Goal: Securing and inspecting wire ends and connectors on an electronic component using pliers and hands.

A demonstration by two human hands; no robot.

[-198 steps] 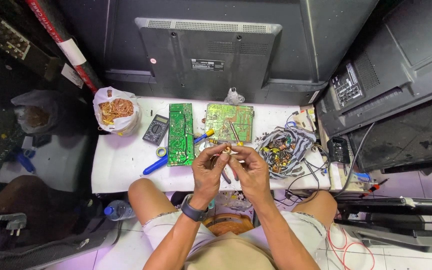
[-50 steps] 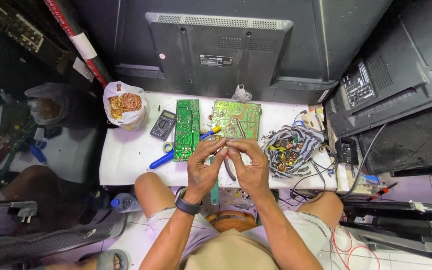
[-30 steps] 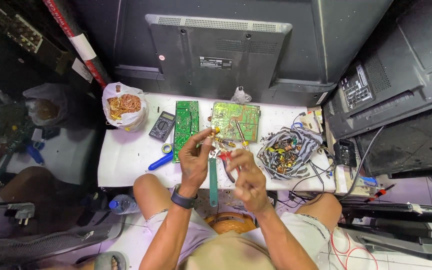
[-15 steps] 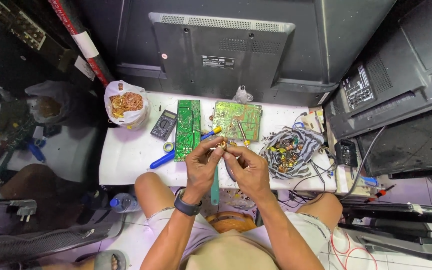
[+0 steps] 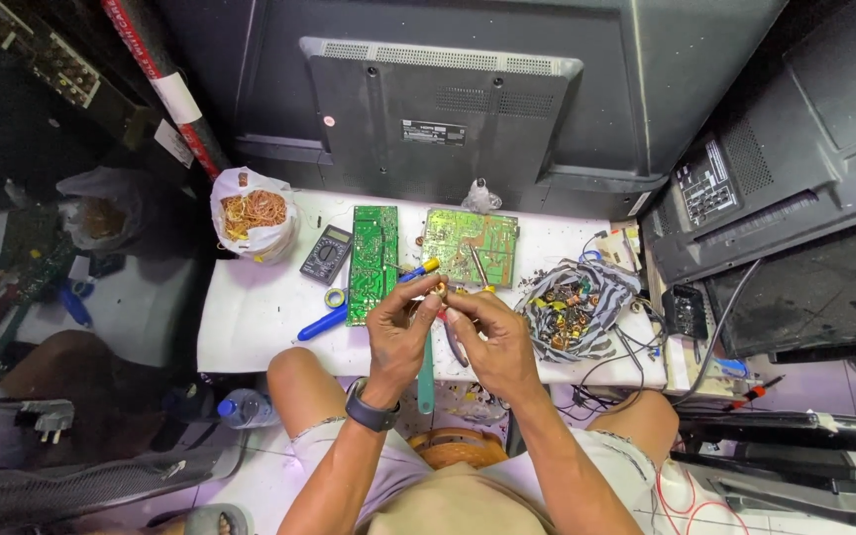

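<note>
Head view: left hand (image 5: 400, 335) and right hand (image 5: 487, 339) are meeting above the table (image 5: 260, 337) edge, fingertips of both pinching a small coppery part (image 5: 439, 290) between them, just before the two boards (image 5: 374, 250).

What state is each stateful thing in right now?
left hand: pinching the small part
right hand: pinching the small part
small part: held between both hands
narrow green board: flat on table
wide green board: flat on table
multimeter: lying face up
white bag: open
</note>
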